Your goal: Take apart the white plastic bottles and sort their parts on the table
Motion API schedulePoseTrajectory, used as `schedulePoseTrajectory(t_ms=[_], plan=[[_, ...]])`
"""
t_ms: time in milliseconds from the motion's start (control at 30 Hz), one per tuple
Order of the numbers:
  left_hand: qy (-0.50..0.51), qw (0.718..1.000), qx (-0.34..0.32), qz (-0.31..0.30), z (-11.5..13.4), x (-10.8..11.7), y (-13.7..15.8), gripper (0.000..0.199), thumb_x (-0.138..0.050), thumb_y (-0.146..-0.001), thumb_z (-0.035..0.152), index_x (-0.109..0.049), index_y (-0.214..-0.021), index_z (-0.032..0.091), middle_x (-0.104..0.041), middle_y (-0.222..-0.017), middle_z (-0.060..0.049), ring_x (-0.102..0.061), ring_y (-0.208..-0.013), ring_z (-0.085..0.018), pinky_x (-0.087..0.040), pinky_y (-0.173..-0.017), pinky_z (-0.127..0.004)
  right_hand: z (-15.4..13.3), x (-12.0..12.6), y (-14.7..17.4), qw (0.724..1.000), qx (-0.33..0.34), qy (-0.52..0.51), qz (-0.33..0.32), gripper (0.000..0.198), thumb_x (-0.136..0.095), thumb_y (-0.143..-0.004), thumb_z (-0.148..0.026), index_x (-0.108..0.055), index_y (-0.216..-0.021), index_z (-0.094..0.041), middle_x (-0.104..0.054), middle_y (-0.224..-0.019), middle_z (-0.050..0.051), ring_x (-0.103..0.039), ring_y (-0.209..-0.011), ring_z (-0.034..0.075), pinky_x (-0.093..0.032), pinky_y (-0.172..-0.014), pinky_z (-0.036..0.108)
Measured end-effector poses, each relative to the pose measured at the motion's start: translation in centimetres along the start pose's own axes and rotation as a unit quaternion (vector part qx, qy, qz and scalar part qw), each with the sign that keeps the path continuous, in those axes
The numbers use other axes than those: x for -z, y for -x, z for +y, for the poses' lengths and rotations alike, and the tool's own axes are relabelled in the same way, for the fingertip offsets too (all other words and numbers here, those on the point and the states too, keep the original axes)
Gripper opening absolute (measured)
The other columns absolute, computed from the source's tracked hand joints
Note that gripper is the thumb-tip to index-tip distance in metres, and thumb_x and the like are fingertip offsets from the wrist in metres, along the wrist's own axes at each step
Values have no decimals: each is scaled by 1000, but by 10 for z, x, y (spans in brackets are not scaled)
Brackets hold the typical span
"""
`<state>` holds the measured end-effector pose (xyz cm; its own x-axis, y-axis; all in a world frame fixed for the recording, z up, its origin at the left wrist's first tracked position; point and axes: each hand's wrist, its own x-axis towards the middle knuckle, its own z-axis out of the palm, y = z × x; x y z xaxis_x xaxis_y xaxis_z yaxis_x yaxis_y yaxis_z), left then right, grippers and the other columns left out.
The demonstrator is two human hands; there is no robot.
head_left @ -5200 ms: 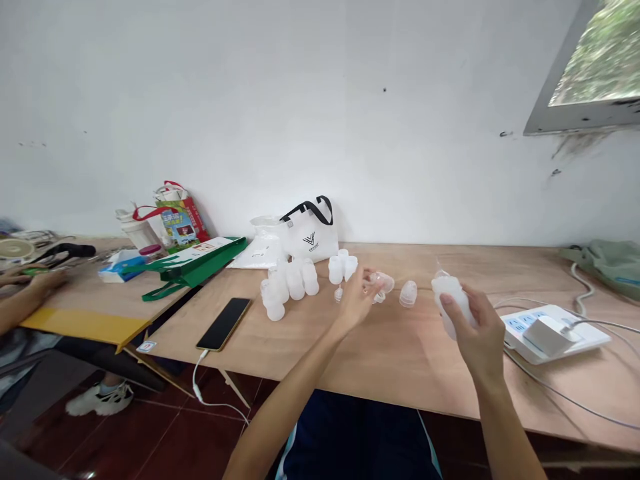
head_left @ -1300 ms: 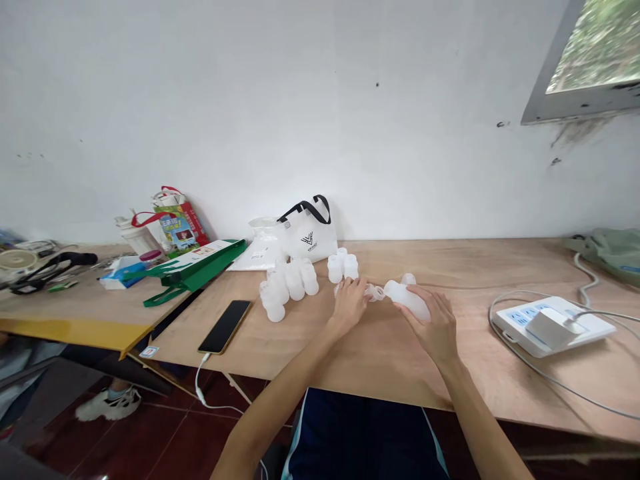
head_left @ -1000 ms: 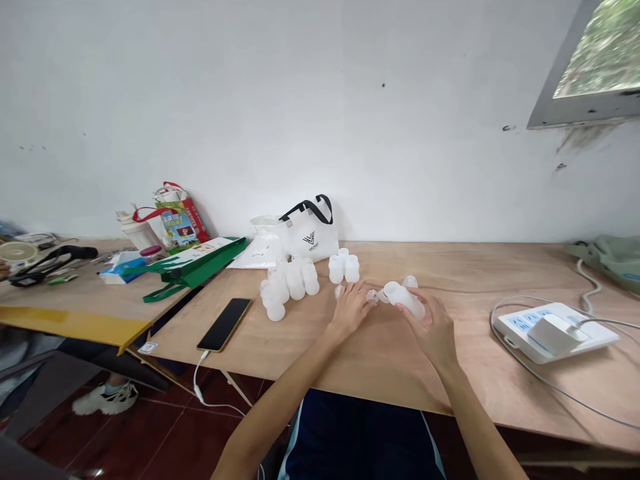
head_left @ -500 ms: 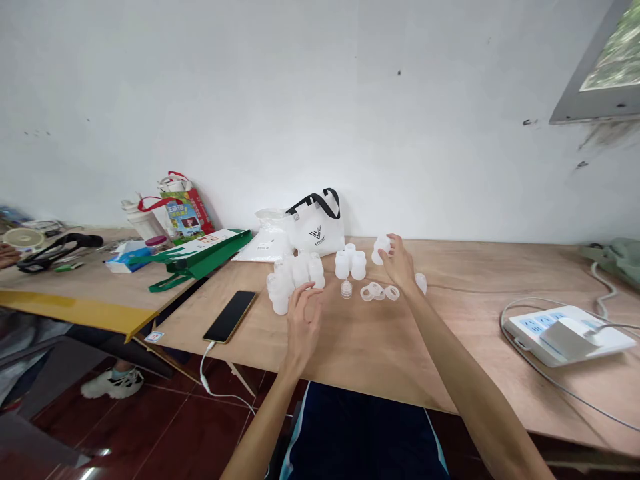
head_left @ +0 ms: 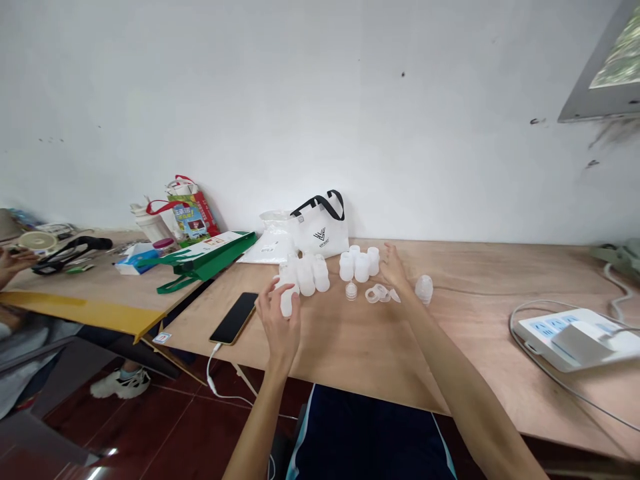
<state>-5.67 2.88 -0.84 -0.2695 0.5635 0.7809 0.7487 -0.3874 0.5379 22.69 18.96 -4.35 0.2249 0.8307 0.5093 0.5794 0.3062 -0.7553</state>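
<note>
My left hand is open, thumb and fingers apart, in front of the nearest cup of a group of cloudy white plastic cups. It partly hides that cup; whether it touches it I cannot tell. My right hand is open and empty, just right of a second cluster of white cups. Below that cluster stands a small stack of clear rings. Several flat translucent rings lie beside it, partly hidden by my right wrist. A clear ribbed domed piece stands right of my right forearm.
A phone on a white cable lies at the left. Behind the cups are a white plastic package and a white tote bag. A green bag bridges two tables. A power strip sits right; another person's hand is far left.
My right hand has let go of a white cup, now standing with the second cluster. My left hand has moved left toward the front cup of the larger group. The view has shifted slightly.
</note>
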Motion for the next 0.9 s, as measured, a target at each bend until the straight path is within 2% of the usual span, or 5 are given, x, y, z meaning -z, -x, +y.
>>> schedulePoseTrajectory(t_ms=[233,500,667,800,900], plan=[[7,1000,16,3,-8,4,-7,22,-52,-100,34,-63,-116,23,-57,-133,-11,-53,-125,-28,-39,-110,-48,-76,-31,33,989,87,-35,-114,53,-50,-91,-24,-47,-144,-29,-55,-148,6,-50,-136,24,-42,-113,44],[59,998,16,-21,8,15,-6,25,-55,-100,37,-63,-119,24,-53,-137,-12,-49,-132,-29,-43,-110,-48,-103,-84,45,977,10,-35,-212,65,-69,-82,-31,-43,-140,-18,-46,-152,19,-42,-142,36,-40,-112,55],[74,997,17,-31,12,20,-10,26,-56,-100,37,-63,-121,24,-51,-138,-12,-50,-133,-28,-46,-107,-45,-99,-72,49,976,-6,-55,-211,32,-68,-85,-30,-52,-112,-25,-65,-128,10,-59,-122,29,-47,-102,48],[92,995,29,-34,16,23,-11,25,-57,-100,37,-64,-119,24,-56,-135,-11,-58,-122,-26,-51,-99,-40,-112,-45,68,978,18,-98,-186,31,-65,-89,-34,-50,-116,-27,-67,-127,6,-62,-121,25,-48,-103,43],[142,982,47,-113,20,25,-9,33,-59,-99,38,-60,-130,26,-63,-130,-10,-64,-107,-22,-55,-92,-38,-127,-13,99,974,60,-148,-160,35,-67,-90,-41,-54,-120,-28,-67,-125,4,-62,-119,23,-47,-105,41]])
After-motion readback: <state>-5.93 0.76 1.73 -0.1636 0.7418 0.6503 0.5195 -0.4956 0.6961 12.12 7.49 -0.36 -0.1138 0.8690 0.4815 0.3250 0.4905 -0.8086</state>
